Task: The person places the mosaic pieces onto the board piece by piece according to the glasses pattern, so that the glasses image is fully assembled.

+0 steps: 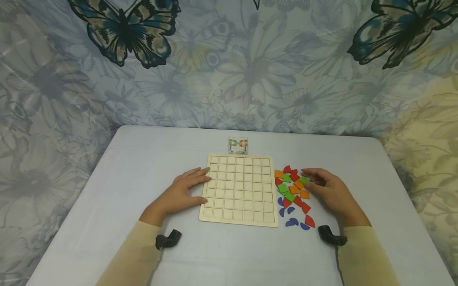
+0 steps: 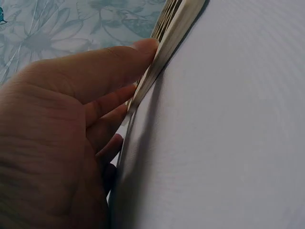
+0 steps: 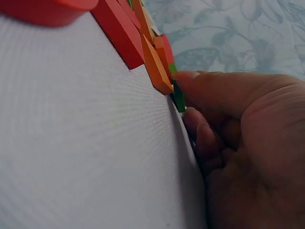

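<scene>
A pale wooden board (image 1: 239, 190) with a grid of square recesses lies flat on the table. My left hand (image 1: 184, 188) rests along its left edge, fingers spread and thumb at the rim. In the left wrist view, the thumb (image 2: 138, 52) meets the board's side. At the right of the board, my right hand (image 1: 330, 190) reaches over the far side of a pile of coloured pieces. Its thumb and index finger stand apart on either side of a green square (image 1: 304, 180). The right wrist view has the thumb tip right at this green piece (image 3: 179, 98), beside an orange piece (image 3: 156, 67).
Red quarter-circle pieces (image 1: 309, 221), orange squares (image 1: 304, 194), green squares (image 1: 290, 196) and blue half-circles (image 1: 305, 226) lie loose right of the board. A small pattern card (image 1: 238, 145) lies beyond the board's far edge. A patterned cloth (image 1: 250, 79) hangs behind the white table (image 1: 150, 155).
</scene>
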{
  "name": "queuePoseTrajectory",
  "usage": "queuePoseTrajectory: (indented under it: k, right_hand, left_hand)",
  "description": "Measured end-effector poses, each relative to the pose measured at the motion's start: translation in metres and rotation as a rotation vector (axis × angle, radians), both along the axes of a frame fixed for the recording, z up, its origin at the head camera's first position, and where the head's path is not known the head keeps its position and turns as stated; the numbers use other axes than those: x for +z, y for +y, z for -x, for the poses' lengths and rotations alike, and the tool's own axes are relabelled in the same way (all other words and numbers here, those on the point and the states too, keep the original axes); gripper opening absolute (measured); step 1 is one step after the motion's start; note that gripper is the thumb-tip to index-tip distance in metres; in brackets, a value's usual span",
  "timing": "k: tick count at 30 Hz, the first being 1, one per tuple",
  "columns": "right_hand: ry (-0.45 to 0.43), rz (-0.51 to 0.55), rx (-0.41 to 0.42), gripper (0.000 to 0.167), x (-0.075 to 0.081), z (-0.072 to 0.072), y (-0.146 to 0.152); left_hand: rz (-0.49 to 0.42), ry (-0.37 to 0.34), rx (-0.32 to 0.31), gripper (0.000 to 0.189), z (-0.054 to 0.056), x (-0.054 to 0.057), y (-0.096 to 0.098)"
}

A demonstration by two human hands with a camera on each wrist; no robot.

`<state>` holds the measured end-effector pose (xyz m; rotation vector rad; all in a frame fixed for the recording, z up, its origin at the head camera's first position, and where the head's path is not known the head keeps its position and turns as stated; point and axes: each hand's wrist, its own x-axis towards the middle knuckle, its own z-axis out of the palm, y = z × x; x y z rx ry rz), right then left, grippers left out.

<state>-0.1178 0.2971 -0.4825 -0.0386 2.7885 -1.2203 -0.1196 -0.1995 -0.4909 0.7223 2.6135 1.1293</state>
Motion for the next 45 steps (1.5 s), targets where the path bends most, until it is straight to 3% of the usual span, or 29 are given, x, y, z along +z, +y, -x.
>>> queuePoseTrajectory:
  k: [7, 18, 25, 30, 34, 37, 41, 45]
  right_hand:
    - [-0.005, -0.006, -0.004, 0.045, 0.000, 0.000, 0.002]
    - [0.045, -0.047, -0.004, 0.045, 0.002, 0.003, 0.000]
    - [0.022, -0.087, -0.011, 0.043, 0.003, 0.004, -0.001]
    - [0.005, -0.112, 0.032, 0.042, 0.006, 0.002, 0.002]
    - [0.008, -0.125, 0.073, 0.038, 0.009, 0.001, 0.004]
    - [0.019, -0.130, 0.080, 0.033, 0.009, 0.002, 0.003]
    - [0.004, -0.130, 0.067, 0.032, 0.009, 0.003, 0.001]
    - [-0.022, -0.119, 0.051, 0.034, 0.010, 0.003, 0.001]
  left_hand:
    - [0.046, 0.042, 0.005, 0.074, 0.001, -0.003, 0.003]
    - [0.019, 0.007, 0.049, 0.063, -0.001, 0.000, 0.002]
    - [0.010, -0.004, 0.048, 0.061, -0.001, 0.001, 0.001]
    - [0.026, -0.030, -0.001, 0.087, -0.003, 0.005, -0.001]
    - [0.106, -0.063, -0.059, 0.125, -0.007, 0.009, 0.000]
    - [0.173, -0.097, -0.075, 0.143, -0.012, 0.013, 0.007]
    - [0.204, -0.127, -0.076, 0.149, -0.019, 0.019, 0.016]
    - [0.208, -0.113, -0.090, 0.141, -0.020, 0.019, 0.018]
